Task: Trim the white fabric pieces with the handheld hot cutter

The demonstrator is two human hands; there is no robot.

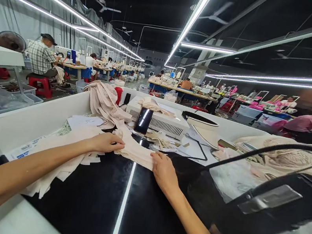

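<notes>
Between my hands stretches a pale beige fabric piece (138,152), lying low over the glossy black tabletop (94,198). My left hand (108,143) pinches its left end, thumb and fingers closed. At the right end, my right hand (164,166) has its fingers closed on the edge. More beige cut pieces (62,157) lie layered under and beside my left forearm. Behind the left hand, a heap of beige lace fabric (105,100) hangs over the table's raised wall and runs down toward the held piece.
A smartphone (144,120) leans against a white vented box (169,123) at the back. A black machine arm (268,199) stands close on the right. A white side wall (38,121) edges the table's left. Beyond, a person in a checked shirt (40,57) sits sewing.
</notes>
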